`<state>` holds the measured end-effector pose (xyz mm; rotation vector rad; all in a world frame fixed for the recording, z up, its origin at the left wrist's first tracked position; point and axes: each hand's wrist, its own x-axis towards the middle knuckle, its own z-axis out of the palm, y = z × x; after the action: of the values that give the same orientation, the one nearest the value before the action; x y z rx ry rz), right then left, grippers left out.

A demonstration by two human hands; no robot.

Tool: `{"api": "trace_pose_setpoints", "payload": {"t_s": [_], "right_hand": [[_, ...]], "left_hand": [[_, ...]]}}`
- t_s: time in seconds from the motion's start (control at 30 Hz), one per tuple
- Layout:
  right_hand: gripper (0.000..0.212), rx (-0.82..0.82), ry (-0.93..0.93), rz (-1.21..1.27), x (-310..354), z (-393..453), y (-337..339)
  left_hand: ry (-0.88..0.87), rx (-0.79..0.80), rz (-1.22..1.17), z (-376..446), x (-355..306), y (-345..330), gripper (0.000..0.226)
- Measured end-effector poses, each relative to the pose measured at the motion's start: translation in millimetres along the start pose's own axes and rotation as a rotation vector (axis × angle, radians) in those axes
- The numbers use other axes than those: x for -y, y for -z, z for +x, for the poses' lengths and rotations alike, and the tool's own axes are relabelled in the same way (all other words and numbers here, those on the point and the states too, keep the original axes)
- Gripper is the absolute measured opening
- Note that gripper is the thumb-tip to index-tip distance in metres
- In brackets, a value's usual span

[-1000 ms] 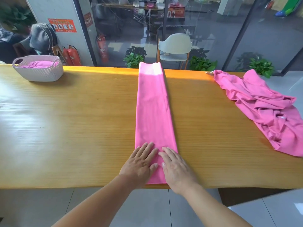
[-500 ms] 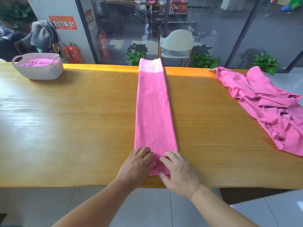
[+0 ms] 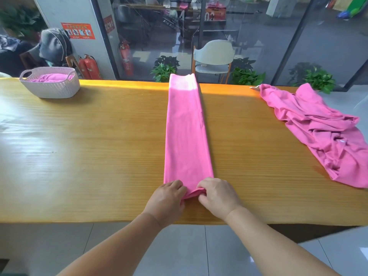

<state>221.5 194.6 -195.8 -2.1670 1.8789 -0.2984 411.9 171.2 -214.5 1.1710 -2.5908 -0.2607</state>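
step: starting roll | long folded pink microfibre towel [image 3: 187, 132] lying lengthwise on wooden desk [image 3: 89, 146] | left hand [image 3: 166, 200], right hand [image 3: 218, 197] grip curling around its near end, tightening the first turn

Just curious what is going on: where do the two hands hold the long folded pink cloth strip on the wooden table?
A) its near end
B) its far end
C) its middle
A: the left hand and right hand both pinch the near end of the long folded pink cloth strip, bunched up between them.
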Motion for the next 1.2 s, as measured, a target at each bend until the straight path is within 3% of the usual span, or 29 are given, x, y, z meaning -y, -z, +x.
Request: {"api": "trace_pose_setpoints", "payload": {"t_s": [0.1, 0.27, 0.43, 0.6, 0.77, 0.9, 1.07, 1.2], "right_hand": [[0.021, 0.06, -0.05, 0.065, -1.1, 5.5, 7.2], [0.04, 0.183, 0.052, 0.036, -2.6, -0.7, 10.6], [0.011, 0.079, 0.048, -0.029, -4.5, -1.6, 9.0], [0.02, 0.226, -0.126, 0.165, -10.5, 17.1, 20.8], [0.04, 0.362, -0.161, 0.183, -12.4, 33.2, 21.7], [0.011, 0.247, -0.24, 0.296, -14.6, 36.1, 22.0], [0.008, 0.153, -0.223, 0.215, -13.7, 35.4, 16.0], [0.012, 0.027, -0.08, 0.128, -17.6, 35.8, 6.2]], "left_hand": [[0.031, 0.101, 0.076, 6.1, -4.1, 3.2, 0.026], [0.313, 0.073, -0.095, 16.0, -6.3, 14.7, 0.013], [0.325, 0.068, -0.13, 15.3, -3.4, 17.9, 0.014], [0.279, 0.074, -0.135, 11.6, -3.6, 18.1, 0.02], [0.415, 0.081, -0.294, 20.9, 3.3, 19.6, 0.021], [0.455, 0.093, -0.289, 26.7, 6.2, 19.7, 0.025], [0.433, 0.081, -0.197, 29.6, 5.6, 17.0, 0.032], [0.376, 0.055, -0.073, 28.8, 13.4, 15.9, 0.027]]}}
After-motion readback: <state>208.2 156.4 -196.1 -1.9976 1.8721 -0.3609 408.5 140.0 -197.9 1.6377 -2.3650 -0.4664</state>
